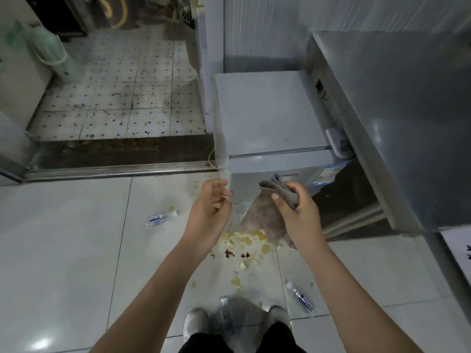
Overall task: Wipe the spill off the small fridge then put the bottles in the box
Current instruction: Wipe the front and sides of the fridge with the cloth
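A small grey fridge point(267, 118) stands ahead of me, its flat top bare and pale. My right hand point(298, 212) grips a grey-brown cloth point(265, 215) that hangs down in front of the fridge door. My left hand point(211, 210) hovers beside the fridge's front left corner, fingers loosely curled with nothing in them. Three plastic bottles lie on the floor: one at the left point(159, 219), one at the right point(300, 296), one between my shoes point(226, 314). A yellow and red spill point(244, 243) covers the tiles below the cloth. No box is in view.
A larger steel appliance point(397, 123) stands close on the right. A metal door sill point(114, 171) and a dirty patterned tile floor point(122, 98) lie to the left behind. A green bag point(51, 52) hangs at the far left. My shoes point(196, 324) are at the bottom edge.
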`<state>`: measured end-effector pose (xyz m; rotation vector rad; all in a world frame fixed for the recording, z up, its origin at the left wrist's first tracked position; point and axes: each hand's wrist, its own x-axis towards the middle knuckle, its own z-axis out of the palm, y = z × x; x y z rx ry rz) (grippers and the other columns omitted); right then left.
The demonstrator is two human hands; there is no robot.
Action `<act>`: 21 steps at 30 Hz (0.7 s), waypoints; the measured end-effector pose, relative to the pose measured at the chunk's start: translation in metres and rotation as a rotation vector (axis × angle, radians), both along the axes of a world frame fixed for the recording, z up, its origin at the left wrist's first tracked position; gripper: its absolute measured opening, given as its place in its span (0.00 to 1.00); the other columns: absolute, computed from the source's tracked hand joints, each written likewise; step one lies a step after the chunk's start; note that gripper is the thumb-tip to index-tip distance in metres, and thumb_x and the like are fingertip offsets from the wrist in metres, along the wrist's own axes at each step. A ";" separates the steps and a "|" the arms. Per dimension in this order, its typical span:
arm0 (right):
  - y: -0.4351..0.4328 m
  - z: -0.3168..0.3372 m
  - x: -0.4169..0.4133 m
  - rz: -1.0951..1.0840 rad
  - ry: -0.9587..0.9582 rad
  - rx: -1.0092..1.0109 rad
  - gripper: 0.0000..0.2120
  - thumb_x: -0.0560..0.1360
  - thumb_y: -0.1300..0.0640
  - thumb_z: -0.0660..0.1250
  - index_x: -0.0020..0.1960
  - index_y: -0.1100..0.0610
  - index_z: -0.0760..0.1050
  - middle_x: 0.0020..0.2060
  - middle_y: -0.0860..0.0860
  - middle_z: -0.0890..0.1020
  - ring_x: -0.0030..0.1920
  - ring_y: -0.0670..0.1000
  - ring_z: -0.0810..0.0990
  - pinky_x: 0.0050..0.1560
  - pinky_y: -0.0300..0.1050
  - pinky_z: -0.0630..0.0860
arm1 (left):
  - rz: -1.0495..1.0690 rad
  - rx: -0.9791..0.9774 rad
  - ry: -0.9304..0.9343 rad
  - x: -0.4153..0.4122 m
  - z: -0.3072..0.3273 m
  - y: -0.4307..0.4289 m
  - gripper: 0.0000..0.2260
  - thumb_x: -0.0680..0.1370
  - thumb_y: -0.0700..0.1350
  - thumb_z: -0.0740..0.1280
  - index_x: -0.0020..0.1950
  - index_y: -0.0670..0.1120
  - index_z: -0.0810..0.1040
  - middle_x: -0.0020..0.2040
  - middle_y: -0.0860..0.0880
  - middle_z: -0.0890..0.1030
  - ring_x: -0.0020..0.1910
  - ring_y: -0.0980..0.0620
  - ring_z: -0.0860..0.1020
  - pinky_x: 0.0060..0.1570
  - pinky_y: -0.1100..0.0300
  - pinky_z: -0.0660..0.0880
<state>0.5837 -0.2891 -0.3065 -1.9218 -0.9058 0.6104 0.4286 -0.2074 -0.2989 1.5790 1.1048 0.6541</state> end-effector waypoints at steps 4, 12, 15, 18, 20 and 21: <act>0.022 -0.061 0.023 0.000 0.138 0.086 0.09 0.74 0.53 0.69 0.51 0.45 0.71 0.45 0.39 0.76 0.48 0.40 0.76 0.52 0.44 0.77 | 0.058 0.061 -0.015 0.026 -0.065 0.017 0.13 0.77 0.39 0.63 0.53 0.57 0.68 0.49 0.55 0.77 0.48 0.58 0.75 0.44 0.63 0.73; 0.058 -0.179 0.043 0.171 0.110 0.478 0.08 0.71 0.56 0.70 0.44 0.45 0.74 0.36 0.34 0.81 0.40 0.34 0.79 0.40 0.27 0.72 | 0.000 0.391 -0.196 0.053 -0.201 0.048 0.11 0.76 0.42 0.63 0.51 0.58 0.69 0.44 0.56 0.77 0.47 0.57 0.76 0.48 0.64 0.73; 0.068 -0.209 0.044 0.254 -0.062 0.632 0.08 0.70 0.53 0.73 0.43 0.44 0.74 0.36 0.36 0.81 0.40 0.34 0.79 0.42 0.26 0.70 | -0.028 0.515 -0.279 0.056 -0.235 0.055 0.11 0.73 0.44 0.62 0.52 0.58 0.70 0.43 0.57 0.77 0.46 0.56 0.77 0.47 0.64 0.75; 0.076 -0.229 0.048 0.226 -0.375 0.753 0.09 0.71 0.49 0.71 0.43 0.41 0.71 0.41 0.41 0.76 0.44 0.36 0.76 0.47 0.27 0.68 | -0.064 0.624 -0.355 0.057 -0.254 0.060 0.10 0.74 0.45 0.62 0.53 0.57 0.70 0.43 0.57 0.77 0.45 0.56 0.77 0.46 0.65 0.75; 0.080 -0.238 0.051 0.185 -0.538 0.828 0.09 0.72 0.48 0.69 0.44 0.40 0.68 0.44 0.40 0.72 0.46 0.35 0.73 0.49 0.25 0.66 | -0.050 0.678 -0.405 0.059 -0.260 0.062 0.10 0.74 0.45 0.62 0.53 0.57 0.70 0.44 0.56 0.78 0.43 0.57 0.78 0.46 0.66 0.75; 0.080 -0.240 0.051 0.163 -0.565 0.848 0.09 0.72 0.48 0.68 0.43 0.41 0.68 0.43 0.40 0.72 0.46 0.35 0.73 0.48 0.25 0.66 | -0.033 0.686 -0.429 0.060 -0.261 0.062 0.10 0.73 0.46 0.62 0.53 0.57 0.70 0.44 0.56 0.78 0.43 0.57 0.78 0.46 0.66 0.75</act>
